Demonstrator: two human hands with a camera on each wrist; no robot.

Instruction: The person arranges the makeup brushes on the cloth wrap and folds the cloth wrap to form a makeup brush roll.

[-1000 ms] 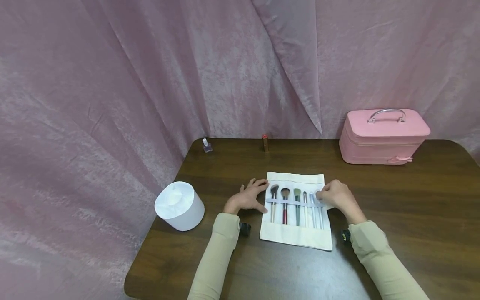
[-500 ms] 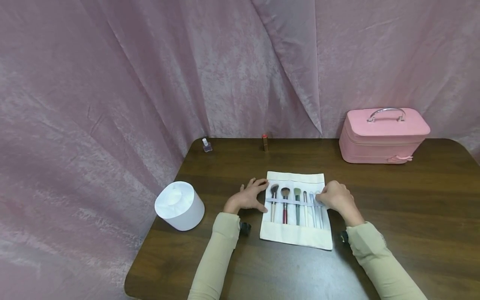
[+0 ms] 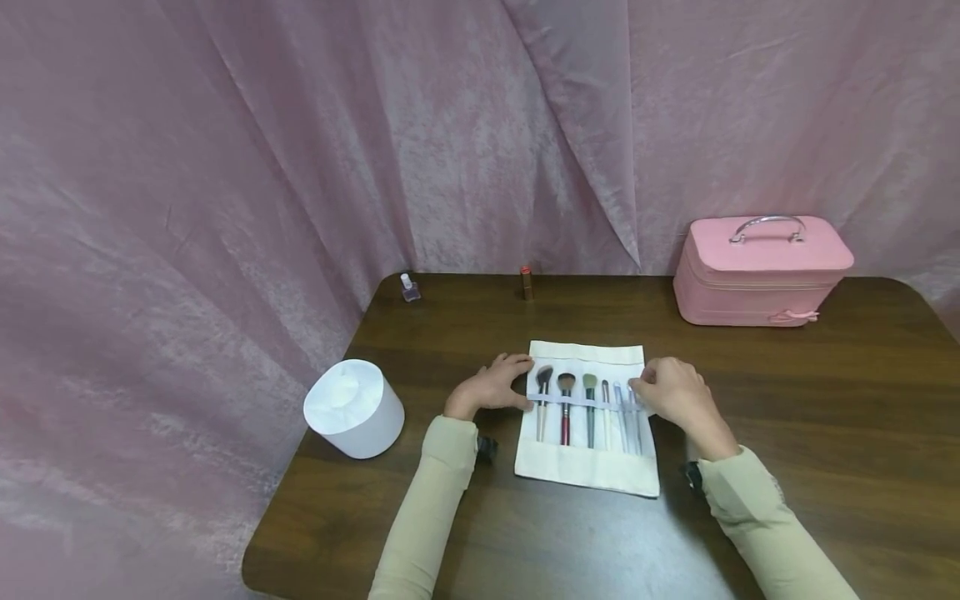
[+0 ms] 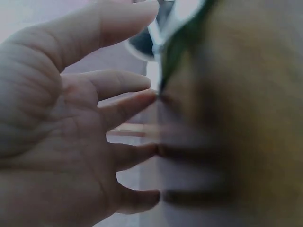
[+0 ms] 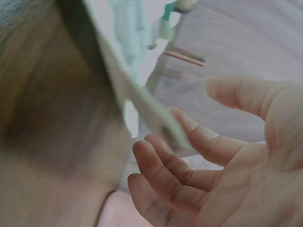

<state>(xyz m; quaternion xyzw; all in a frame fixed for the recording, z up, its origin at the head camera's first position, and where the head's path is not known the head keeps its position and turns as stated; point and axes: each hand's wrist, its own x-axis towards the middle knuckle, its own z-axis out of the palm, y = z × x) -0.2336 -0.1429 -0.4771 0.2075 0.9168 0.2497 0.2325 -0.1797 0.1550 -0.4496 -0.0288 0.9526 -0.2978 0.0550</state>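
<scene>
A white cloth brush roll lies unrolled on the table, with several makeup brushes tucked under a pale elastic band. Among them are a dark angled brush, a red-handled brush and a green brush. My left hand rests at the roll's left edge, fingers spread, fingertips down at the border. At the right edge is my right hand, over the slimmest brushes. In the right wrist view its fingers bend loosely behind the raised cloth edge, the thumb apart from it.
A white paper roll stands at the table's left side. Along the back are a small nail polish bottle, a lipstick and a pink cosmetic case with a metal handle. Pink curtains hang behind the table.
My right hand has shifted slightly at the roll's right edge. The left hand keeps its place at the left border, and the head view has moved a little.
</scene>
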